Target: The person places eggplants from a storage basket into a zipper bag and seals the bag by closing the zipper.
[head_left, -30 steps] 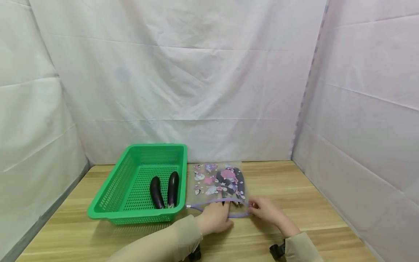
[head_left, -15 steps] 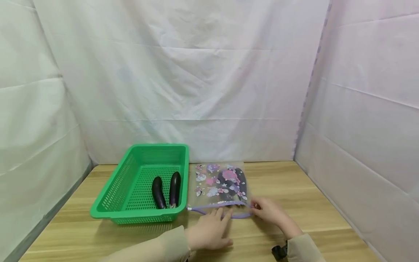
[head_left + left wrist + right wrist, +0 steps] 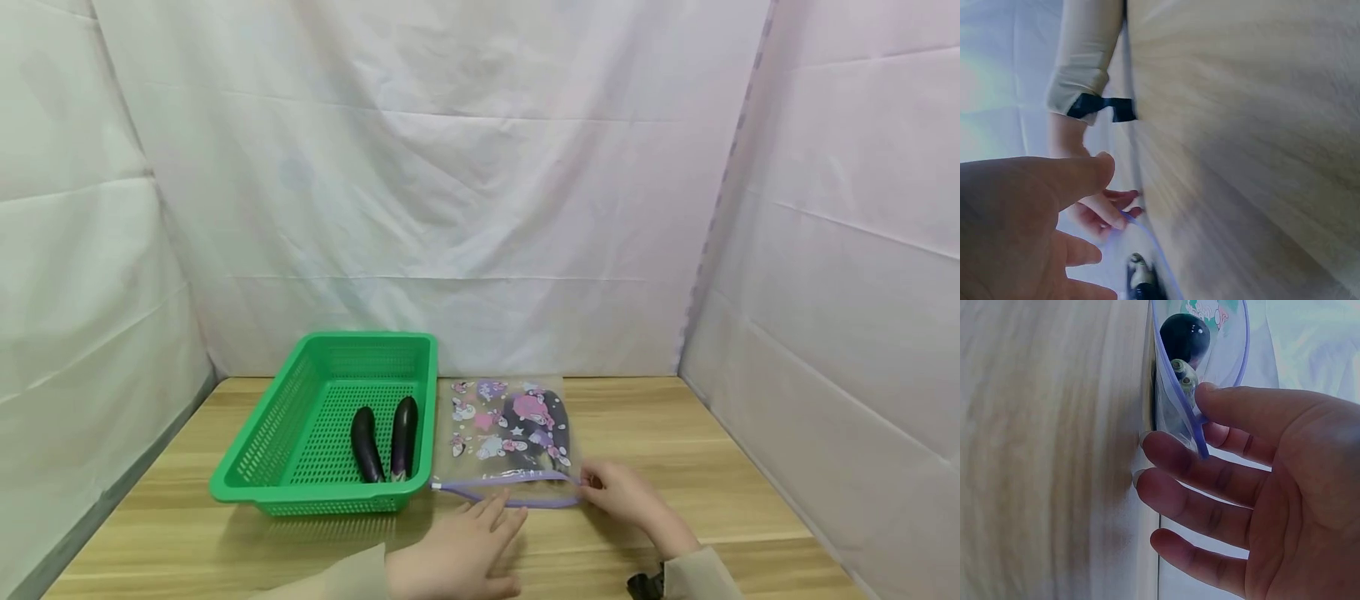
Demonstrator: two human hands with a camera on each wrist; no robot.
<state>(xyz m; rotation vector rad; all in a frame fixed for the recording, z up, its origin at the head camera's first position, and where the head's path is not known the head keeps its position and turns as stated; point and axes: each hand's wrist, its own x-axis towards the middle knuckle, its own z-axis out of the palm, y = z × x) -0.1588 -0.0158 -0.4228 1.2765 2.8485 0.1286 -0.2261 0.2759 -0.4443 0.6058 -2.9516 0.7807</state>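
Observation:
A clear zip bag (image 3: 487, 422) with pink and purple cartoon prints lies flat, its purple-edged mouth gaping toward me. Dark eggplants (image 3: 1186, 339) are inside it, partly hidden by the prints; pale stem ends show in the right wrist view. My right hand (image 3: 618, 495) pinches the right corner of the mouth between thumb and index finger, the other fingers loosely bent. My left hand (image 3: 456, 552) is in front of the mouth, fingers spread and holding nothing; whether its fingertips touch the bag's edge I cannot tell. The white slider (image 3: 436, 486) sits at the mouth's left end.
Left of the bag stands a green plastic basket (image 3: 322, 495). Two eggplants lie in its right side, a left one (image 3: 366, 443) and a right one (image 3: 403, 439). White cloth (image 3: 480, 200) hangs behind and beside the wooden table (image 3: 675, 458).
My left hand has drawn out of the bag's mouth and back toward me, its fingers spreading. The right hand keeps its pinch on the bag's corner.

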